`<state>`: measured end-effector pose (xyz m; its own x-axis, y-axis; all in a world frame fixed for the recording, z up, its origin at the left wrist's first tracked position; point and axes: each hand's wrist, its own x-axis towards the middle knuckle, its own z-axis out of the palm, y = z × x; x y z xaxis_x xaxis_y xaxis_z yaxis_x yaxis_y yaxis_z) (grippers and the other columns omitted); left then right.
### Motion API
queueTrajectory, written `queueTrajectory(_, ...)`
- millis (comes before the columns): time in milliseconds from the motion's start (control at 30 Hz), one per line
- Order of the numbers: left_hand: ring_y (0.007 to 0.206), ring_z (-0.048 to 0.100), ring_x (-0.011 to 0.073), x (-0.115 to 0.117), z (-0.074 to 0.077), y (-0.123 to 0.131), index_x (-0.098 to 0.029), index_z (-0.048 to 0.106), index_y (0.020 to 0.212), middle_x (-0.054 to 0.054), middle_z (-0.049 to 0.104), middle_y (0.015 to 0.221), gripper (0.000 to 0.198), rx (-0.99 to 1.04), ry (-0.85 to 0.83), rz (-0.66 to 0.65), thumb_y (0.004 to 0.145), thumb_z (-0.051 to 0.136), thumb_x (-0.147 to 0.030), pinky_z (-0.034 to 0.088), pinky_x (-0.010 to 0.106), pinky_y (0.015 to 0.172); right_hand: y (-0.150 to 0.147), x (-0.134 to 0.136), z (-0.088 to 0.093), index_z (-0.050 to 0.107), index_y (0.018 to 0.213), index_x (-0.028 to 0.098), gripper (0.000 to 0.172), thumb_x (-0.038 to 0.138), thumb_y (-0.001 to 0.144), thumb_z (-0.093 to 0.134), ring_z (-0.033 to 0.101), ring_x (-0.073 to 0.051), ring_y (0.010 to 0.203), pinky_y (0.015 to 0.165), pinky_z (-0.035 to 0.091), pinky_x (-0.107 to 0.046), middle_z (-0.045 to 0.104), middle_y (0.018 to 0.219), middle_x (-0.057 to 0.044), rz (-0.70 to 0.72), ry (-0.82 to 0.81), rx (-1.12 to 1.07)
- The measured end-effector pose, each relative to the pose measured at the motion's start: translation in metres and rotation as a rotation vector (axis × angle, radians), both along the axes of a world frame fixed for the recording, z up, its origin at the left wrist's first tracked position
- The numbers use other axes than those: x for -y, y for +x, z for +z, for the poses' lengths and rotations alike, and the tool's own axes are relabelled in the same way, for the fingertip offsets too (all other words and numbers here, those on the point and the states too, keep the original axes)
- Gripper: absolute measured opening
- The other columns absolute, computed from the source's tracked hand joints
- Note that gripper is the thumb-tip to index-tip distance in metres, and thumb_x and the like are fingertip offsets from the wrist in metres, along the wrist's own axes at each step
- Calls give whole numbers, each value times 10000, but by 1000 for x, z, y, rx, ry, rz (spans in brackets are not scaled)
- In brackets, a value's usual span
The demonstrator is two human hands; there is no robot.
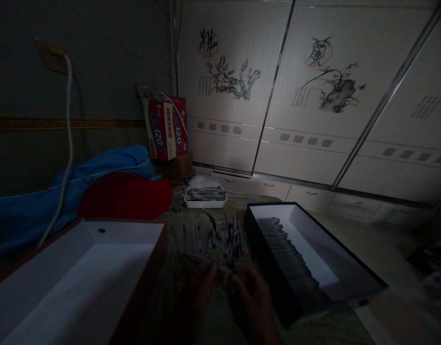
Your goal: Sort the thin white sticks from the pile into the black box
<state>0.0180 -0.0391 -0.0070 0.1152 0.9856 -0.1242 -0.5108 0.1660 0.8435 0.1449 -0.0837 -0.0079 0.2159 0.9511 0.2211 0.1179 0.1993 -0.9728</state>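
In dim light, my left hand (202, 282) and my right hand (251, 293) meet at the front middle, fingers pinched. Between them is a slender pen (197, 259), its dark pointed end sticking out to the left; its other end is partly covered by my fingers. Just beyond my hands lies a spread of loose pen parts (195, 237), pale tubes on the left and darker-ended pieces on the right. To the right, a dark open box (319, 244) holds a long row of pens (283, 249) laid side by side.
At left stands a brown-edged open box (98, 268) with a white inside. Behind are a white tray (206, 204) of slim pieces, a red cloth (125, 196), a blue cloth (105, 165), a white cable (68, 129) and a red printed carton (166, 127). Sliding cabinet doors (227, 38) close off the back.
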Motion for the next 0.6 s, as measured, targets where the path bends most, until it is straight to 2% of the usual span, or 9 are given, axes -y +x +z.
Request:
queueTrajectory(133,586,638,158,1,-3,1,-151,677,687,16,692,620,409,-62,27,-19,523,782,-510,530,276,582,-1,0,-14,593,701,201,329,470,860,489,571,-163,612,559,462,-247,609,662,-26,-109,4,156)
queueTrajectory(267,651,653,179,4,-3,2,-159,678,747,25,705,690,366,-118,45,35,586,754,-479,542,295,629,0,3,-28,647,828,223,370,550,844,476,627,-217,828,702,496,-281,678,867,-82,-233,55,272)
queueTrajectory(333,684,656,186,4,-3,0,-164,681,732,28,705,722,350,-112,27,74,570,763,-464,545,301,652,1,4,-25,638,931,233,337,519,862,474,629,-206,877,739,495,-273,680,926,-72,-209,47,330)
queueTrajectory(400,693,660,203,3,-3,-1,-161,683,708,40,705,721,367,-117,-3,67,538,772,-474,547,319,657,0,5,-18,615,961,238,274,461,882,477,634,-177,806,701,495,-247,675,875,-40,-116,41,355)
queueTrajectory(500,671,659,205,-1,-6,-3,-162,683,711,42,703,696,375,-122,-9,45,544,760,-489,545,327,643,-1,5,-5,590,899,234,235,422,903,450,613,-148,699,634,480,-217,646,781,-10,-20,104,352)
queueTrajectory(600,622,644,185,-2,-10,-3,-167,677,706,30,690,656,345,-136,39,30,574,743,-479,536,306,612,-2,6,1,596,841,235,296,432,924,391,600,-144,640,588,467,-209,631,719,-6,-4,134,348)
